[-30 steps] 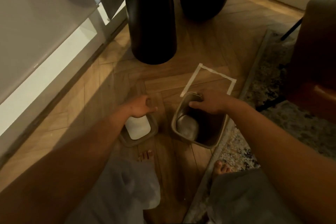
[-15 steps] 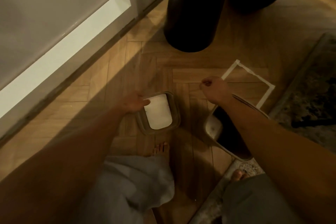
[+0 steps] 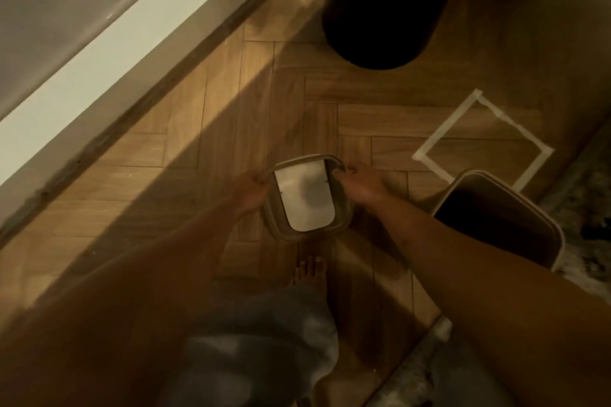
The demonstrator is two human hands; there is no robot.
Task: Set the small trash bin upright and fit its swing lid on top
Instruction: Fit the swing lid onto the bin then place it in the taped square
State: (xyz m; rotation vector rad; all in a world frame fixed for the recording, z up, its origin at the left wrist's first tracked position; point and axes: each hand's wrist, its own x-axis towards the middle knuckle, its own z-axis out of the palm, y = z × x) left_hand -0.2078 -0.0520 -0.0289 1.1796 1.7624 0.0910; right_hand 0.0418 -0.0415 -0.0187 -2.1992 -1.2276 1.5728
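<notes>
The swing lid (image 3: pixel 305 200), a grey square frame with a white flap in its middle, is held above the wooden floor in the centre of the view. My left hand (image 3: pixel 251 192) grips its left edge and my right hand (image 3: pixel 358 187) grips its right edge. The small trash bin (image 3: pixel 496 221) stands upright at the right, its dark open mouth facing up, partly behind my right forearm. The lid is left of the bin and apart from it.
A white tape square (image 3: pixel 476 139) marks the floor just beyond the bin. A large black vase (image 3: pixel 386 0) stands further back. A patterned rug (image 3: pixel 588 215) borders the right side. A white wall panel (image 3: pixel 99 53) runs along the left. My bare foot (image 3: pixel 310 271) is below the lid.
My right hand has let go of the bin and moved left onto the lid's right edge. Both hands now hold the lid, lifted off the floor. The view shifted left.
</notes>
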